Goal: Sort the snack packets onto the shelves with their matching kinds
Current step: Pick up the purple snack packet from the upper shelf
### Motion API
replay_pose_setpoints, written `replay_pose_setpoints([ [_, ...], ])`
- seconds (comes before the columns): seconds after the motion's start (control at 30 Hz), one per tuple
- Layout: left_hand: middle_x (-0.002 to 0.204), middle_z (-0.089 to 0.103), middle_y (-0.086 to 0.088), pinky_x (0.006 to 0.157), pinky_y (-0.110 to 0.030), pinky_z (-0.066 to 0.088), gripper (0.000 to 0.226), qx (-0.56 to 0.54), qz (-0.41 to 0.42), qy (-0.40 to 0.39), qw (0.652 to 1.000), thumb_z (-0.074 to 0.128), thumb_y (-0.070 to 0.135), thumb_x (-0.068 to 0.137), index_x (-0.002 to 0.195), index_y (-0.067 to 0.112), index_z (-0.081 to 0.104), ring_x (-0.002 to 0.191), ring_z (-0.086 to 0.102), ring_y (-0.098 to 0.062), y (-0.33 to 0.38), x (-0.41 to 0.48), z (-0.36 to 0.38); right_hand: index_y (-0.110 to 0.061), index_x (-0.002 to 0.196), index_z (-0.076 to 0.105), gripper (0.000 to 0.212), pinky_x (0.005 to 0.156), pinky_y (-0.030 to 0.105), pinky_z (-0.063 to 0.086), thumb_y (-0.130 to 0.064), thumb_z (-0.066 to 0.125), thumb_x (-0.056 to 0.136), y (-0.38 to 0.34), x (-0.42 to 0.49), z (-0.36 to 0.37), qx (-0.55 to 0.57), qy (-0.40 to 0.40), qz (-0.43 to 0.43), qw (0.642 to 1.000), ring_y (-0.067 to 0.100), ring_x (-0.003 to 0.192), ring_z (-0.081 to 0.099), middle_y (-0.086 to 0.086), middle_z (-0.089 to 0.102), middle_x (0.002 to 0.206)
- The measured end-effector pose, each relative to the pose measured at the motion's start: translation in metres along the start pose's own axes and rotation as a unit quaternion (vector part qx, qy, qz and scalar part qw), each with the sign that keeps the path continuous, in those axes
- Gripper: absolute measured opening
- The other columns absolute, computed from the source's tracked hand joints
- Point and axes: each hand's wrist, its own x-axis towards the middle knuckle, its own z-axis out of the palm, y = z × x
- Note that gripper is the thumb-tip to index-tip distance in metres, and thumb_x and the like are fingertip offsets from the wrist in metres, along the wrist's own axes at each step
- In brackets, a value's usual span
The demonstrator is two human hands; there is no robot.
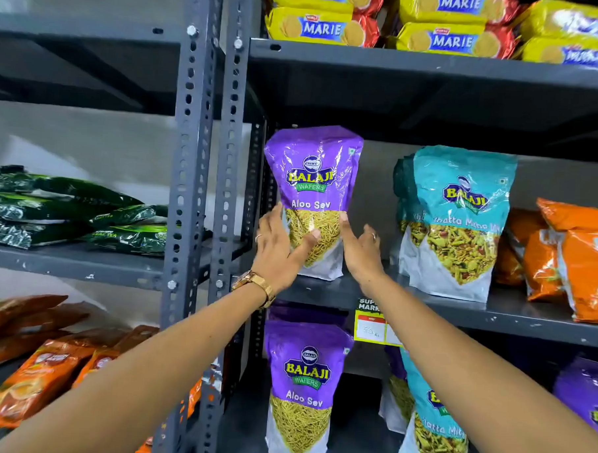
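Note:
A purple Aloo Sev packet stands upright at the left end of the middle shelf. My left hand is wrapped around its lower left side, thumb across the front. My right hand lies flat against its right edge, fingers straight. To the right stand two teal Khatta Mitha packets, then orange packets. On the shelf below are another purple Aloo Sev packet, a teal packet and a purple one at the far right.
Yellow Marie biscuit packs fill the top shelf. A grey slotted upright divides the racks. On the left rack lie dark green tea packets and, lower, orange packets. A yellow price tag hangs on the middle shelf's edge.

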Motion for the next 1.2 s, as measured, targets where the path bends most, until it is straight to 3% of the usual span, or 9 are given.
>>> replay_pose_setpoints([
  [0.1,0.158,0.013,-0.018,0.12,-0.042,0.012,0.093,-0.064,-0.093,0.001,0.994,0.054,0.055,0.086,0.15,0.009,0.004,0.147,0.015,-0.029,-0.011,0.015,0.012,-0.002,0.146,0.029,0.099,0.114,0.044,0.029,-0.076,0.038,0.081,0.008,0.008,0.009,0.043,-0.026,0.076,0.996,0.031,0.139,0.036,0.015,0.032,0.153],
  [0.27,0.158,0.025,-0.012,0.121,-0.047,0.02,0.092,-0.113,-0.158,-0.019,0.981,0.037,0.074,0.081,0.15,0.018,0.012,0.144,0.028,-0.027,-0.03,0.028,0.023,-0.017,0.112,0.045,0.114,0.075,0.036,0.043,-0.102,0.041,0.036,0.043,0.038,0.022,0.088,-0.079,0.093,0.989,0.017,0.08,0.049,-0.008,0.043,0.081],
  [0.4,0.151,0.041,-0.004,0.119,-0.046,0.026,0.106,-0.156,-0.149,-0.062,0.974,0.04,0.086,0.063,0.145,0.02,0.029,0.138,0.039,-0.019,-0.043,0.035,0.024,-0.031,0.08,0.053,0.072,0.068,0.034,0.042,-0.095,0.05,0.048,0.039,0.03,0.018,0.092,-0.107,0.044,0.989,0.014,0.076,0.054,-0.007,0.057,0.081],
  [0.57,0.121,0.058,0.01,0.093,-0.012,0.041,0.055,-0.147,-0.127,-0.075,0.978,0.06,0.039,0.088,0.135,0.015,0.044,0.11,0.055,-0.005,-0.041,0.03,0.012,-0.008,0.102,0.062,0.091,0.092,0.049,0.054,-0.087,0.056,0.057,0.04,0.022,0.017,0.105,-0.094,0.019,0.99,0.034,0.102,0.068,0.016,0.073,0.108],
  [0.73,0.132,0.059,-0.003,0.109,-0.04,0.042,0.093,-0.126,-0.132,-0.061,0.981,0.067,0.073,0.061,0.128,0.012,0.053,0.12,0.056,-0.018,-0.04,0.025,0.009,0.005,0.109,0.053,0.115,0.092,0.047,0.051,-0.094,0.053,0.049,0.04,0.017,0.007,0.088,-0.124,0.025,0.988,0.035,0.097,0.066,0.024,0.068,0.109],
  [0.9,0.093,0.063,0.005,0.079,-0.016,0.049,0.02,-0.137,-0.118,-0.081,0.98,0.068,0.032,0.084,0.098,0.024,0.056,0.087,0.059,-0.01,-0.014,0.006,-0.001,0.011,0.121,0.047,0.099,0.074,0.044,0.051,-0.072,0.055,0.067,0.011,-0.016,-0.019,0.092,-0.139,0.026,0.986,0.03,0.077,0.063,0.027,0.066,0.096],
  [1.0,0.086,0.063,0.005,0.078,-0.026,0.047,0.026,-0.15,-0.094,-0.059,0.982,0.072,0.041,0.079,0.095,0.024,0.06,0.082,0.056,-0.014,0.002,-0.016,-0.004,0.007,0.118,0.052,0.082,0.085,0.047,0.053,-0.062,0.054,0.073,0.008,-0.038,-0.033,0.121,-0.129,0.027,0.984,0.032,0.1,0.067,0.021,0.07,0.114],
  [1.13,0.114,0.069,-0.005,0.096,-0.042,0.052,0.065,-0.163,-0.056,-0.045,0.984,0.07,0.058,0.067,0.118,0.02,0.061,0.104,0.063,-0.021,0.03,-0.051,0.001,-0.018,0.101,0.062,0.029,0.069,0.017,0.053,-0.042,0.048,0.093,0.012,-0.079,-0.061,0.171,-0.091,-0.01,0.981,0.013,0.091,0.065,-0.002,0.071,0.101],
  [1.2,0.126,0.064,-0.005,0.102,-0.044,0.048,0.075,-0.169,-0.04,-0.054,0.983,0.069,0.059,0.064,0.127,0.02,0.055,0.116,0.059,-0.02,0.045,-0.069,0.006,-0.021,0.107,0.063,0.037,0.084,0.021,0.053,-0.049,0.049,0.086,0.014,-0.105,-0.08,0.187,-0.07,-0.03,0.979,0.014,0.103,0.067,-0.002,0.072,0.109],
])
